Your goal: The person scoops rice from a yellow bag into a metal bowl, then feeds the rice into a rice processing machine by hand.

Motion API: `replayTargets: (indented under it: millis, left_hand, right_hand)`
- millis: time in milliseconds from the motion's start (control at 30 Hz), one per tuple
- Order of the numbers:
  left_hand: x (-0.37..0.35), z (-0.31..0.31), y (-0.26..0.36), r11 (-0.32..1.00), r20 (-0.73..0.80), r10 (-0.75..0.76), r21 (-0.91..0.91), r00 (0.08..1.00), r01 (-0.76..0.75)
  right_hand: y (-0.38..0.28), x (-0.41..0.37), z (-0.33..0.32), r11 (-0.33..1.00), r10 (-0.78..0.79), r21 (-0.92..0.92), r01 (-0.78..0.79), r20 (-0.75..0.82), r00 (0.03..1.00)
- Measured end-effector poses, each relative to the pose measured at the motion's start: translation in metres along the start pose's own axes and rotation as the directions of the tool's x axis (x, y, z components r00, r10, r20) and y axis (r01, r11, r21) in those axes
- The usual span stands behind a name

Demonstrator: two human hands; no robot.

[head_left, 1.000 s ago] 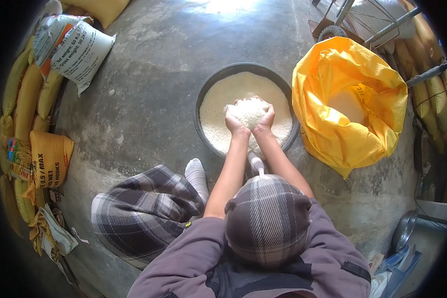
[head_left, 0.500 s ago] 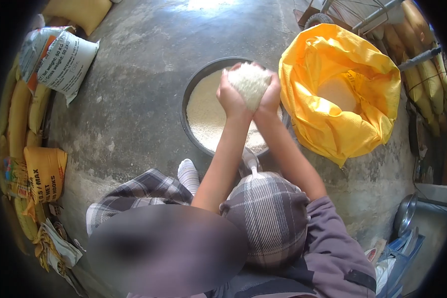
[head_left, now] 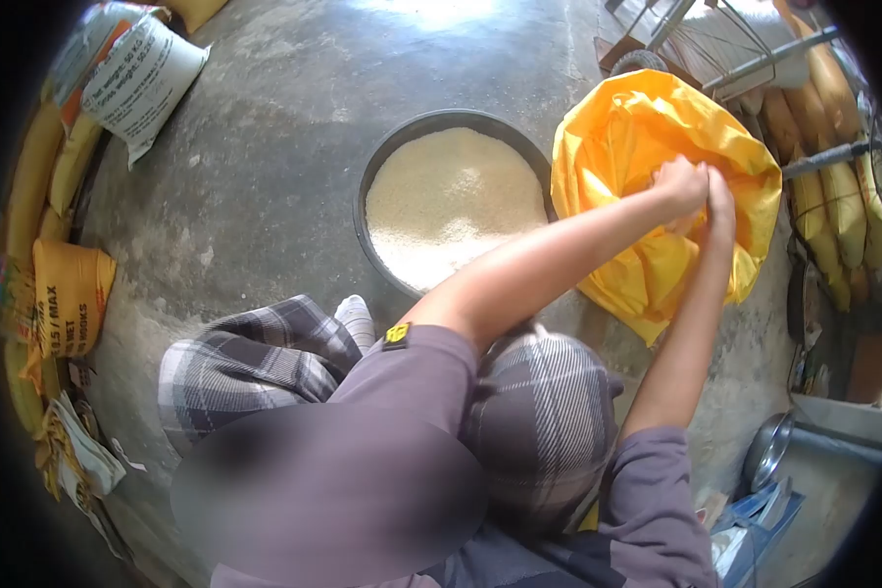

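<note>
My left hand and my right hand are together over the mouth of a yellow sack, fingers curled and pointing down into it. The left hand shows its back and knuckles; what lies between the palms is hidden. To the left, a round dark basin stands on the floor, holding pale rice grains with a small uneven heap near the middle. My left forearm crosses over the basin's lower right rim. The sack's rim is folded outward, and its contents are mostly covered by my hands.
On the left are a white printed sack, an orange-yellow printed bag and stacked yellow sacks. A metal-framed cart and filled sacks stand at the right. My plaid-covered knee is close to the basin.
Both hands have moved right from above the basin to the yellow sack. The mound of rice seen in my cupped palms is now out of sight, and the palms have tilted down.
</note>
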State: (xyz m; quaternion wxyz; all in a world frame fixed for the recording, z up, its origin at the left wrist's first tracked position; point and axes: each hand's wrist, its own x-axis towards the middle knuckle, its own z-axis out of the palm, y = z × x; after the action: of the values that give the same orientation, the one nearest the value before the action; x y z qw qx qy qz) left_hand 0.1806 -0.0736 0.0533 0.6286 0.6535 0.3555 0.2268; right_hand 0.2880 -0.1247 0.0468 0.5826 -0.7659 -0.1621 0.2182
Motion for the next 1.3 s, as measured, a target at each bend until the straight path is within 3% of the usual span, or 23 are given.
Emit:
replayTargets:
  millis: [67,100,133,167,200,267,300,333,367,400,433,500,567,600,633,700,733,767,833,900,1033,1167,1300]
  left_hand:
    - [-0.019,-0.031,-0.001,0.973,0.116,0.219,0.046,0.969,-0.226]
    - [-0.032,-0.057,-0.001,0.946,0.192,0.298,0.075,0.935,-0.316]
    - [-0.033,-0.082,-0.014,0.912,0.125,0.408,-0.095,0.904,-0.398]
    - [-0.035,-0.107,-0.027,0.842,0.042,0.502,-0.254,0.864,-0.476]
    - [-0.048,-0.139,-0.039,0.712,-0.044,0.444,-0.59,0.895,-0.382]
    - [-0.065,-0.199,-0.083,0.814,-0.396,0.337,-0.333,0.854,-0.476]
    - [-0.067,-0.22,-0.113,0.886,-0.534,0.094,-0.339,0.841,-0.315]
    - [-0.071,-0.237,-0.142,0.949,-0.65,0.023,-0.223,0.759,-0.22]
    - [-0.069,-0.25,-0.186,0.987,-0.703,0.025,-0.097,0.71,-0.131]
    - [-0.064,-0.26,-0.227,0.999,-0.751,0.041,0.027,0.659,-0.031]
    - [-0.061,-0.26,-0.25,0.999,-0.759,0.041,0.036,0.65,-0.021]
    - [-0.056,-0.244,-0.281,0.917,-0.767,0.229,0.376,0.599,0.13]
    - [-0.045,-0.234,-0.303,0.877,-0.709,0.334,0.475,0.621,0.071]
    - [-0.037,-0.228,-0.308,0.83,-0.642,0.431,0.557,0.634,0.001]
    - [-0.029,-0.222,-0.308,0.833,-0.649,0.43,0.554,0.627,0.002]
    - [-0.021,-0.204,-0.306,0.962,-0.754,0.267,0.249,0.6,-0.116]
    - [-0.022,-0.194,-0.288,0.969,-0.784,0.008,-0.146,0.621,-0.197]
    - [-0.025,-0.186,-0.29,0.971,-0.776,-0.009,-0.158,0.63,-0.181]
    - [-0.022,-0.185,-0.288,0.805,-0.676,-0.148,-0.507,0.722,-0.309]
    - [-0.03,-0.186,-0.28,0.692,-0.628,-0.192,-0.631,0.754,-0.35]
    - [-0.047,-0.182,-0.239,0.375,-0.515,-0.243,-0.831,0.822,-0.41]
    - [-0.053,-0.179,-0.244,0.435,-0.552,-0.188,-0.789,0.813,-0.434]
    - [-0.059,-0.181,-0.248,0.443,-0.534,-0.247,-0.804,0.808,-0.396]
  right_hand:
    - [0.002,-0.004,-0.008,0.981,-0.094,-0.172,0.094,0.008,0.996]
    - [0.0,-0.006,-0.007,0.898,-0.19,-0.413,0.153,-0.051,0.98]
    - [-0.003,-0.012,-0.006,0.759,-0.292,-0.628,0.175,-0.087,0.953]
    - [-0.021,-0.05,0.016,0.729,-0.458,-0.622,0.285,-0.134,0.879]
    - [-0.038,-0.096,0.052,0.679,-0.609,-0.623,0.388,-0.182,0.772]
    - [-0.027,-0.129,0.101,0.597,-0.78,-0.365,0.714,-0.054,0.624]
    - [-0.007,-0.13,0.128,0.503,-0.851,-0.229,0.833,0.038,0.524]
    - [0.008,-0.14,0.156,0.392,-0.893,-0.217,0.894,0.142,0.426]
    - [0.025,-0.151,0.186,0.442,-0.84,-0.099,0.892,0.303,0.45]
    - [0.044,-0.157,0.218,0.352,-0.854,-0.062,0.934,0.387,0.347]
    - [0.072,-0.157,0.249,0.438,-0.749,-0.07,0.896,0.523,0.407]
    - [0.124,-0.134,0.288,0.415,-0.765,-0.102,0.904,0.498,0.407]
    - [0.169,-0.097,0.305,0.415,-0.79,-0.32,0.851,0.336,0.512]
    - [0.189,-0.091,0.307,0.411,-0.793,-0.314,0.856,0.339,0.506]
    - [0.209,-0.088,0.304,0.534,-0.753,-0.216,0.818,0.319,0.576]
    - [0.219,-0.09,0.302,0.652,-0.689,-0.131,0.747,0.31,0.655]
    - [0.216,-0.101,0.303,0.885,-0.459,0.062,0.461,0.271,0.846]
    - [0.22,-0.11,0.304,0.962,-0.173,0.254,0.1,0.283,0.943]
    - [0.225,-0.115,0.308,0.949,-0.171,0.306,0.082,0.278,0.945]
    - [0.212,-0.129,0.298,0.806,-0.005,0.556,-0.202,0.347,0.938]
    - [0.164,-0.147,0.276,0.65,0.086,0.682,-0.334,0.37,0.925]
    - [0.16,-0.153,0.269,0.669,0.054,0.679,-0.301,0.359,0.932]
    - [0.175,-0.154,0.273,0.603,0.139,0.659,-0.45,0.468,0.873]
